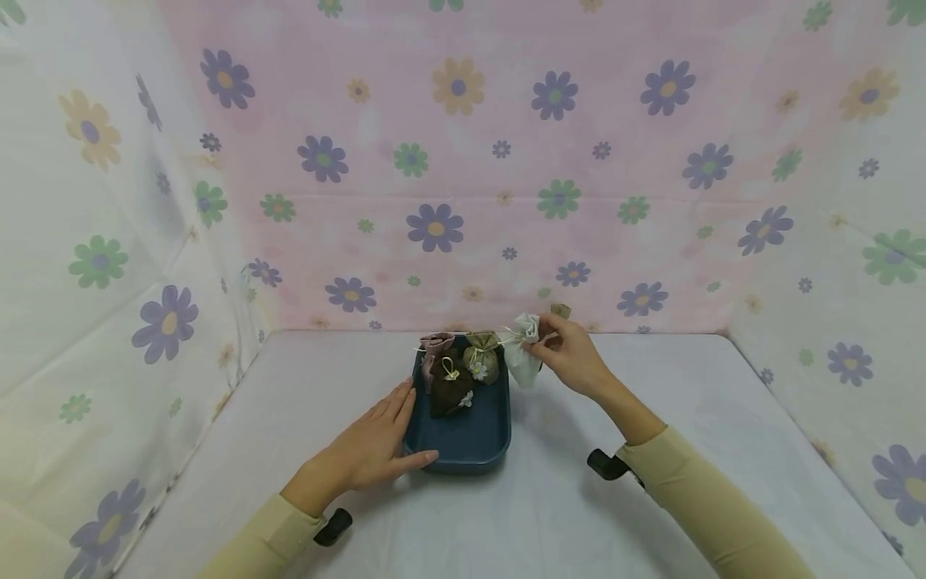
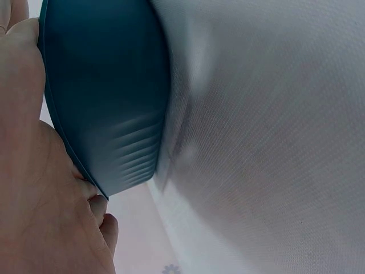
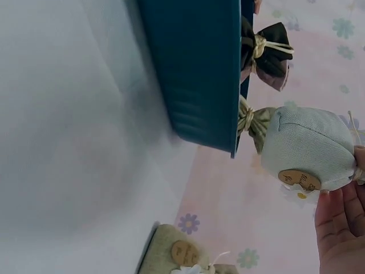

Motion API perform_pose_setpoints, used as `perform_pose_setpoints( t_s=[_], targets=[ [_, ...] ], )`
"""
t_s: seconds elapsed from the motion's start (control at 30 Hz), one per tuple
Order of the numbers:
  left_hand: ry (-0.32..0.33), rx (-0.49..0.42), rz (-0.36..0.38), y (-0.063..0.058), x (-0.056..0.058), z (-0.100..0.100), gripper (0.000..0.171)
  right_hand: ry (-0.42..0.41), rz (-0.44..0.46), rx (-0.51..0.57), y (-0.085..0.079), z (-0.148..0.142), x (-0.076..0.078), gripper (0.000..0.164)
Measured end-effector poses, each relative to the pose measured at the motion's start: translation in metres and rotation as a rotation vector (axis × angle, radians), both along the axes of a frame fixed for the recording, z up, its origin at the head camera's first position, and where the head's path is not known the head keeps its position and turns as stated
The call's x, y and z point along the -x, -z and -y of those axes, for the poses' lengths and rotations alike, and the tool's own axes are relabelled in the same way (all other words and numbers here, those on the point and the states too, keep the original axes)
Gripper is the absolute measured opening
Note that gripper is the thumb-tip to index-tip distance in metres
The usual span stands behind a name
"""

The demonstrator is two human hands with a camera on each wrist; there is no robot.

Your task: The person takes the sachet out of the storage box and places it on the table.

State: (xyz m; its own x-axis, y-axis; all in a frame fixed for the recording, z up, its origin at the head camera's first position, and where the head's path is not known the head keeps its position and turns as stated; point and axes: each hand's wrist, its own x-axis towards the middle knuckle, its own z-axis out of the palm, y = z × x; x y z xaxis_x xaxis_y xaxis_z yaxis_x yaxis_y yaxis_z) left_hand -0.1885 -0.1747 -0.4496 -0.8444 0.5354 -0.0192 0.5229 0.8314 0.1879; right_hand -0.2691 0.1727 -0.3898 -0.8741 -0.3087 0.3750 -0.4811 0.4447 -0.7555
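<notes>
My right hand (image 1: 579, 360) pinches a pale drawstring pouch (image 1: 522, 367) by its gathered neck, just off the right rim of a dark blue tray (image 1: 466, 438). In the right wrist view that pouch (image 3: 308, 142) hangs beside the tray wall and shows a round brown label and a white flower. My left hand (image 1: 369, 442) rests along the tray's left side, fingers fairly straight, thumb over the near left rim. Inside the tray's far part lie a dark brown pouch (image 1: 450, 392), a mauve pouch (image 1: 436, 346) and an olive pouch (image 1: 483, 363).
Behind the right hand, another olive pouch (image 1: 560, 310) is mostly hidden; the right wrist view shows this pouch (image 3: 171, 251) on the white table (image 1: 622, 515). Flowered cloth walls (image 1: 506, 177) stand at the back and both sides.
</notes>
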Motion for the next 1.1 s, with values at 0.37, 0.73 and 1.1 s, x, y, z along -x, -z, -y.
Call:
perform_pose_setpoints(
  t_s=[0.37, 0.73, 1.1],
  targets=[
    [0.004, -0.004, -0.007, -0.001, 0.0, 0.002, 0.111, 0.08, 0.007, -0.012, 0.013, -0.007, 0.017, 0.032],
    [-0.008, 0.006, 0.008, 0.001, 0.0, 0.001, 0.113, 0.136, 0.037, 0.026, 0.041, -0.005, 0.04, 0.029],
    [-0.015, -0.006, 0.004, 0.002, 0.0, 0.001, 0.112, 0.162, 0.03, -0.001, 0.064, -0.004, 0.057, 0.025]
  ],
)
